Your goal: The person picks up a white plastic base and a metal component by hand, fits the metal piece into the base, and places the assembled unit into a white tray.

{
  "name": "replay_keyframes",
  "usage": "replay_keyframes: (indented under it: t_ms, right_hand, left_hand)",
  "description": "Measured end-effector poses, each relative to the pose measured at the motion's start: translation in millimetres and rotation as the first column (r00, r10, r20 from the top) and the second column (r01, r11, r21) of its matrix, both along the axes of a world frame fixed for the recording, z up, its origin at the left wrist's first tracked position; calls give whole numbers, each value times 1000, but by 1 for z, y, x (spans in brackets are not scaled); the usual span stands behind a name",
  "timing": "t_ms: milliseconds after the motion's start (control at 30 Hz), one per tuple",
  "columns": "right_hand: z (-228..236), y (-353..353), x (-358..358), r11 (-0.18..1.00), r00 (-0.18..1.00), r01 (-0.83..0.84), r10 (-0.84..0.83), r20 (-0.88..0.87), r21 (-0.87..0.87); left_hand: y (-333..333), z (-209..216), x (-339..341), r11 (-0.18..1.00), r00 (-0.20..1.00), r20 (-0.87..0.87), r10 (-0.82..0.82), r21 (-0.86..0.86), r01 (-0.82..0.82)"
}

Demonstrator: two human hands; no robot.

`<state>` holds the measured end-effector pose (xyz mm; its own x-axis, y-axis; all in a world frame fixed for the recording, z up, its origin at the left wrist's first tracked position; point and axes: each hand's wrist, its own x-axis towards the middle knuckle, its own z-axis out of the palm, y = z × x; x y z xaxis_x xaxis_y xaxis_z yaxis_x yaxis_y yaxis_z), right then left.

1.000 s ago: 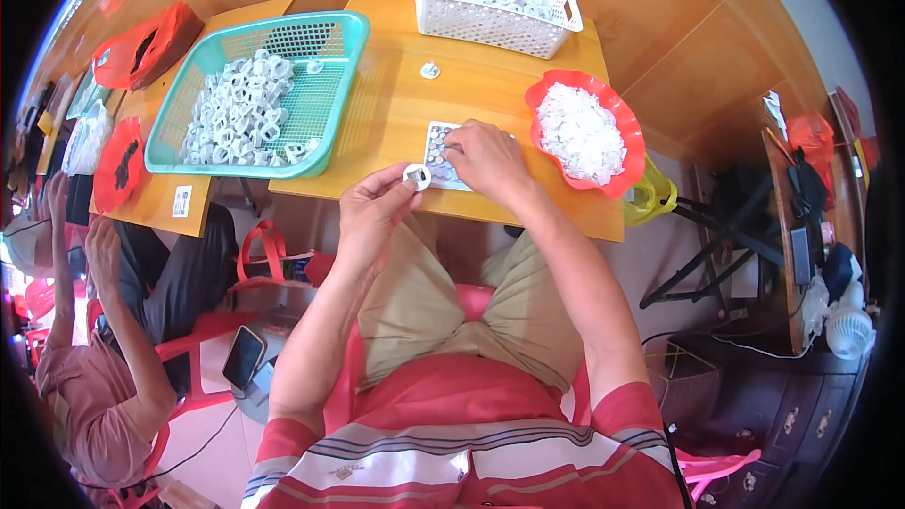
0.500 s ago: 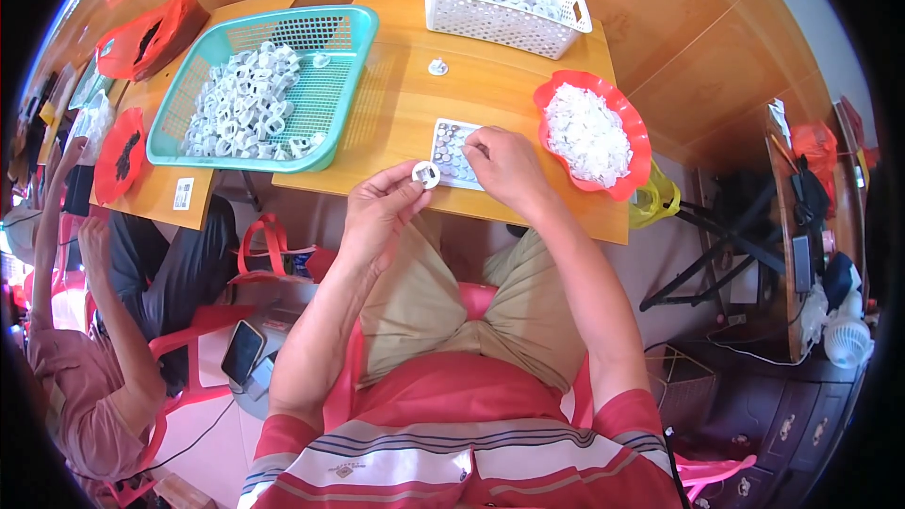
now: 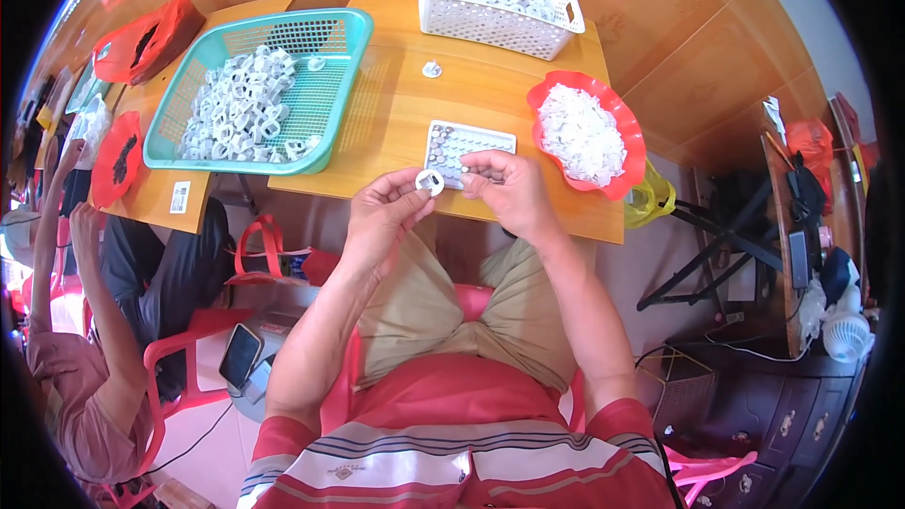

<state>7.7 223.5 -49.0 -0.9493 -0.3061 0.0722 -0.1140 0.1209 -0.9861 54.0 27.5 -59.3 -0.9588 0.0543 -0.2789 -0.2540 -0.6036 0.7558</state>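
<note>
At the table [image 3: 386, 118], left grip [image 3: 382, 217] pinches a white ring [image 3: 436, 188], face up; right grip [image 3: 518, 193] unclear.

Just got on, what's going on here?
The left hand pinches a round white part. The right hand is close beside it; what it grips, if anything, is too small to tell. Beyond them, a tray of small round pieces lies on the table. A green basket to the left holds pale parts; a red bowl to the right holds white bits.
</note>
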Motion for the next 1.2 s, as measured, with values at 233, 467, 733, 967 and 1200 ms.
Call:
replay_keyframes:
  t_ms: [233,467,733,967,1200]
  right_hand:
    - [-4,-22,16,998,974,47,-38,-224,32]
    - [-3,-24,15,973,866,174,-79,-494,150]
    - [2,-20,8,978,874,102,-1,-486,181]
    - [0,-20,8,997,919,66,-42,-392,48]
    - [-4,-12,9,994,985,60,-73,-156,-91]
  left_hand:
    - [6,1,5,999,1000,4,24,48,-25]
    - [9,3,8,996,997,74,4,88,-11]
    - [9,0,11,996,998,14,-69,58,68]
    - [11,6,11,995,996,34,-79,70,77]
    - [12,1,10,998,998,60,-24,64,20]
